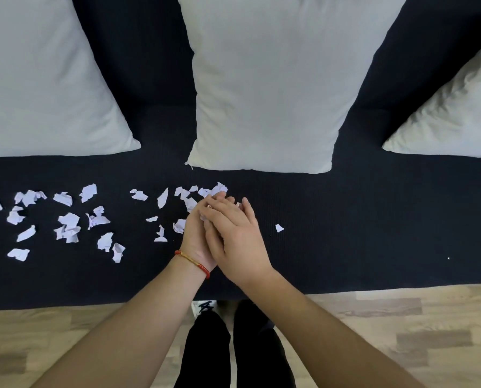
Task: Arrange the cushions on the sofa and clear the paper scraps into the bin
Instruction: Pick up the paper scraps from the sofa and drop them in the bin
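Observation:
Three white cushions lean upright against the back of a dark sofa (pixel 359 242): a left cushion (pixel 46 79), a middle cushion (pixel 267 93) and a right cushion (pixel 452 116). Several torn white paper scraps (pixel 68 222) lie scattered over the left half of the seat. One lone scrap (pixel 279 227) lies to the right. My left hand (pixel 193 242), with a red bracelet on its wrist, lies palm up over the seat's middle. My right hand (pixel 238 233) lies flat across it with straight fingers. White scraps peek out between the two palms. No bin is in view.
Light wooden floor (pixel 401 331) runs along the sofa's front edge. My legs in black trousers (pixel 233 354) and one shoe (pixel 204 307) stand close against the sofa. A tiny white speck (pixel 448 258) lies on the right of the seat.

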The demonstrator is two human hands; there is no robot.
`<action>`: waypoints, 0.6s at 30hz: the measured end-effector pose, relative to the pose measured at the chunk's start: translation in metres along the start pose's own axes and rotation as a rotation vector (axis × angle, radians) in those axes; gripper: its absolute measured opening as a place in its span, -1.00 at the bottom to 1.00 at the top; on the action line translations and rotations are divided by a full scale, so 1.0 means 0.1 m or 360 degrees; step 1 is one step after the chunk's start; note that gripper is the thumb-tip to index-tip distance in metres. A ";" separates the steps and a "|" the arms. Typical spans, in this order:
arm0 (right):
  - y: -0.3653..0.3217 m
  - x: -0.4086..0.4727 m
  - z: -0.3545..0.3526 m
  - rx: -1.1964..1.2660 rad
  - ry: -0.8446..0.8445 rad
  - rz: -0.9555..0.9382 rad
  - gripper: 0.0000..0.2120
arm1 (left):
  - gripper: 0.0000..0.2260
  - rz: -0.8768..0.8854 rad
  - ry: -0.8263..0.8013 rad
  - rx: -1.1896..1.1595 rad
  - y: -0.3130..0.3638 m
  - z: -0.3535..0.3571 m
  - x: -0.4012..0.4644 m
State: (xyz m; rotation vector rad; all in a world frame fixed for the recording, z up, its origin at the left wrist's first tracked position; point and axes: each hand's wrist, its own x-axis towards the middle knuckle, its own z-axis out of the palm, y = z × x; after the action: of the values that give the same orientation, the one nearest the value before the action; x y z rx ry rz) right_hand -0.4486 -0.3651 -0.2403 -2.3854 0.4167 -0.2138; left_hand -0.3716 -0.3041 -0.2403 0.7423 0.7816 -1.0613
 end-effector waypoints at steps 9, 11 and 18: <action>0.11 -0.06 -0.26 0.0046 0.0055 -0.0035 -0.66 | -0.77 0.0002 -0.0083 0.0093 0.03 -0.02 0.01; 0.19 -0.04 -0.38 0.0227 0.0218 0.0075 -0.67 | -0.79 0.0006 -0.0069 0.0121 0.05 0.00 0.02; 1.03 -0.17 -0.51 0.0097 -0.0150 0.1313 -0.71 | -0.77 0.0088 0.0026 0.0050 0.18 -0.09 0.10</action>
State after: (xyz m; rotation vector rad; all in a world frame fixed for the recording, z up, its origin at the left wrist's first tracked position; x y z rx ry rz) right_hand -0.5025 -0.4630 -0.2716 -1.9621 1.2661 0.2580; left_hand -0.3534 -0.2956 -0.2512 0.7958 0.7554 -1.0209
